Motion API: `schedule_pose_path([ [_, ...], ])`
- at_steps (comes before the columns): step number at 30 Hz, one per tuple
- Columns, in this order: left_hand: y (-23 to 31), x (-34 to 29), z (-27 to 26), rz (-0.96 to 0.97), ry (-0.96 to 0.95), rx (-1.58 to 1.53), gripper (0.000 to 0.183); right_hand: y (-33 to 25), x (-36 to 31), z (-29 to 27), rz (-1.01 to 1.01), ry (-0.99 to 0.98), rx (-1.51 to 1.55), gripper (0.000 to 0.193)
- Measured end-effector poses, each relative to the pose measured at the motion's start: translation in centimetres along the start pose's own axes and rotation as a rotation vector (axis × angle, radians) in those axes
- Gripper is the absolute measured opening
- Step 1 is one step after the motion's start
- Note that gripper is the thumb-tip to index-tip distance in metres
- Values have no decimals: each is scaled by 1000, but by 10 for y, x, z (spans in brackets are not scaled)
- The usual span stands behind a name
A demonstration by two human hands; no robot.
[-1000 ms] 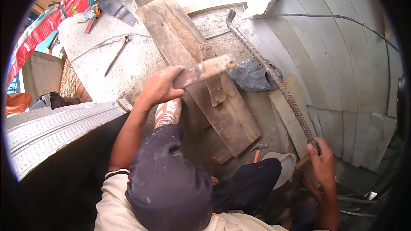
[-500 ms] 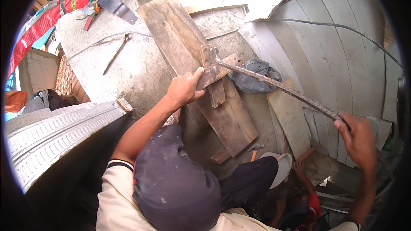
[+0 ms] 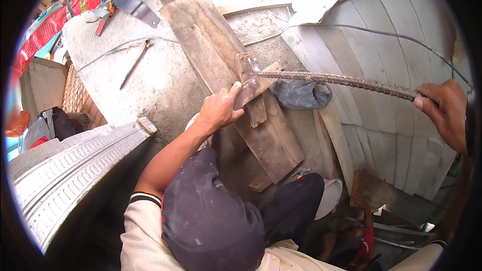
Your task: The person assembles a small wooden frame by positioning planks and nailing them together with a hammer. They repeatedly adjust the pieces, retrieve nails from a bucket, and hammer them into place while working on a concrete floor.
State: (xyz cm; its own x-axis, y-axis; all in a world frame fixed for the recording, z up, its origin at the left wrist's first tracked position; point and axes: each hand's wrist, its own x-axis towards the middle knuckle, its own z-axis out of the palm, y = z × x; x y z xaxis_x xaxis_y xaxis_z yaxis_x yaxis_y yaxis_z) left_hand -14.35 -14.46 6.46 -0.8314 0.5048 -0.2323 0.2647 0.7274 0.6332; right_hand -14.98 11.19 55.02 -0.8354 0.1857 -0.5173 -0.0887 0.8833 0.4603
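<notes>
Rebar [image 3: 346, 82] over wood scrap [image 3: 254, 89]
I've got right hand [image 3: 446, 113] clenched round the bar, left hand [image 3: 220, 108] gripping the scrap.

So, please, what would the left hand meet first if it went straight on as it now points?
Past the wood piece it grips, the left hand would probably meet the metal bar at its bent end; depth is unclear.

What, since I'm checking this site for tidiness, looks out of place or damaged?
The ribbed steel bar in the right hand bends at its far tip, perhaps on purpose. A dark cable trails loosely across the grey panels, looking untidy.
</notes>
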Motion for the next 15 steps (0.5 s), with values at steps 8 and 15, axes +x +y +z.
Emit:
schedule_pose_path([
  [8,-1,-1,3,4,17,-16,86,0,-14,21,-37,274,-91,32],
  [15,-2,-2,4,-3,25,-24,86,-5,-6,-3,101,51,-205,31],
])
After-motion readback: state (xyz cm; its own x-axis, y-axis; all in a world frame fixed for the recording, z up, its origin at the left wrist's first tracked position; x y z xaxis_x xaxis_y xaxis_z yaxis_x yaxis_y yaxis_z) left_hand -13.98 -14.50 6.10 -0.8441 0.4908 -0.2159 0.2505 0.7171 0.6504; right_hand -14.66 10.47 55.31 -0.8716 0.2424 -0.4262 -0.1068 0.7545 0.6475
